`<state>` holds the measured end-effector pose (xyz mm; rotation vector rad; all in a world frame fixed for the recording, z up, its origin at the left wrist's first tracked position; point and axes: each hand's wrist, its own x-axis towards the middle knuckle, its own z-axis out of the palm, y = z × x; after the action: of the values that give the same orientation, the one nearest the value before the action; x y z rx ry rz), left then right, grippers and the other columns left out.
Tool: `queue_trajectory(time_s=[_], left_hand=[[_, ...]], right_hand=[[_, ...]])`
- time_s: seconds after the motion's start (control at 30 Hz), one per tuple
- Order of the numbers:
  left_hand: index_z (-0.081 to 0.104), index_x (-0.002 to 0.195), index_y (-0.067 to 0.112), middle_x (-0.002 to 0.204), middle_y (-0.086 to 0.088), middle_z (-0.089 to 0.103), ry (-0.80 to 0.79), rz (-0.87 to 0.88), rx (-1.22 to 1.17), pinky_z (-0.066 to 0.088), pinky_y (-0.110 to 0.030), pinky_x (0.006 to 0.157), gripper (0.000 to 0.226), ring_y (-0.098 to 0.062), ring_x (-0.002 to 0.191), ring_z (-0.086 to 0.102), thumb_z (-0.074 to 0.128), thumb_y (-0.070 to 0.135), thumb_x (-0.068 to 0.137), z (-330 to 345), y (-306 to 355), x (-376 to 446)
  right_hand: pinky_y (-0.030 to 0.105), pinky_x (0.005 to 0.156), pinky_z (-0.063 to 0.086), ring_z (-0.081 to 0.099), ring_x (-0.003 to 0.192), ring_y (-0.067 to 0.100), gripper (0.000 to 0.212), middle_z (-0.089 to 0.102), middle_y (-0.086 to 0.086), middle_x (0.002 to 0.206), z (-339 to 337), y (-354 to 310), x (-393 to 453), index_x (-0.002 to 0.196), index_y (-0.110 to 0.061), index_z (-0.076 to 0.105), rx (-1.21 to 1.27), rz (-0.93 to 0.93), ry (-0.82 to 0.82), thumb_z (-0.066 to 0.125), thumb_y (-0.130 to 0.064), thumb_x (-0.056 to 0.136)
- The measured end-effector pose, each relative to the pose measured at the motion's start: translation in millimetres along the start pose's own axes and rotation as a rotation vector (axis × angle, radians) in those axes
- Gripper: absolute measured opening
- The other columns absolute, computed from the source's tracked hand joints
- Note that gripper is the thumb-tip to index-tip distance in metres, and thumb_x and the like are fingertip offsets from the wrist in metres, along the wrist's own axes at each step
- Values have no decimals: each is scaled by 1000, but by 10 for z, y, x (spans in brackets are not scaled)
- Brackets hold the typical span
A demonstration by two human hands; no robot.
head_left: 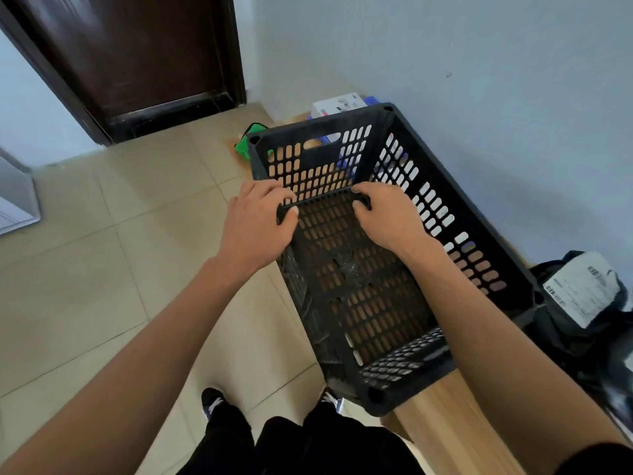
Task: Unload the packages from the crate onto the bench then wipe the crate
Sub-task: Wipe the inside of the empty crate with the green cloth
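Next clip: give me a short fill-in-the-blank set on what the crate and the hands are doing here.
1. The black crate holds ____ packages.
2. The crate rests on a ____ bench.
3. Left hand and right hand both grip the crate's ____.
4. A black package with a white ____ lies to the crate's right.

Missing words: no; wooden; rim; label

A pale blue-grey painted wall [479,80] filled the upper right, lit evenly by soft daylight. To its left stood a dark brown wooden door [144,53] in a dark frame, its bottom edge scuffed. Large beige glazed floor tiles [102,269] with thin grey joints covered the floor. A grey-white cabinet corner [15,197] jutted in at the left edge.
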<state>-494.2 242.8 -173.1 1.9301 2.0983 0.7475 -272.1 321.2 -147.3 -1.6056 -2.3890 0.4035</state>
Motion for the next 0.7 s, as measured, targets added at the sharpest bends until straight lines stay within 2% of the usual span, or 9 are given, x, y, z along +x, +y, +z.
queue_trajectory(time_s=[0.27, 0.33, 0.43, 0.53, 0.7], left_hand=[[63, 128, 26, 133, 1, 63, -153, 31, -29, 43, -41, 102, 32, -23, 124, 53, 54, 40, 100, -650, -961, 198], [63, 124, 30, 130, 2, 64, -173, 33, -30, 44, -40, 100, 28, -23, 122, 55, 54, 39, 100, -821, -1166, 290], [62, 132, 26, 133, 2, 65, -193, 35, 0, 45, -42, 103, 35, -22, 122, 58, 52, 40, 101, -1047, -1436, 459], [61, 134, 26, 133, 4, 65, -223, 28, -1, 47, -42, 104, 38, -20, 122, 59, 50, 41, 101, -1163, -1688, 692], [62, 132, 24, 128, 3, 68, -224, 31, 15, 50, -42, 99, 37, -21, 119, 61, 52, 40, 101, -1170, -2062, 1146]], right_hand=[[39, 107, 48, 60, 124, 19, 36, 65, -2, 137, 80, -1246, 271, 135, -23, 64, 87, 36, 22, 55, -27, 101], [38, 106, 49, 61, 121, 19, 35, 66, -1, 134, 130, -1560, 386, 135, -24, 64, 110, 37, 33, 56, -26, 101], [40, 99, 54, 64, 117, 21, 35, 67, 2, 132, 223, -1972, 578, 135, -23, 63, 124, 37, 15, 55, -25, 101], [42, 94, 56, 65, 113, 24, 36, 67, 6, 130, 335, -2256, 818, 135, -23, 63, 145, 41, -13, 53, -25, 101], [48, 102, 52, 60, 123, 25, 37, 64, 5, 136, 673, -2503, 1309, 137, -22, 61, 229, 88, -39, 53, -24, 101]])
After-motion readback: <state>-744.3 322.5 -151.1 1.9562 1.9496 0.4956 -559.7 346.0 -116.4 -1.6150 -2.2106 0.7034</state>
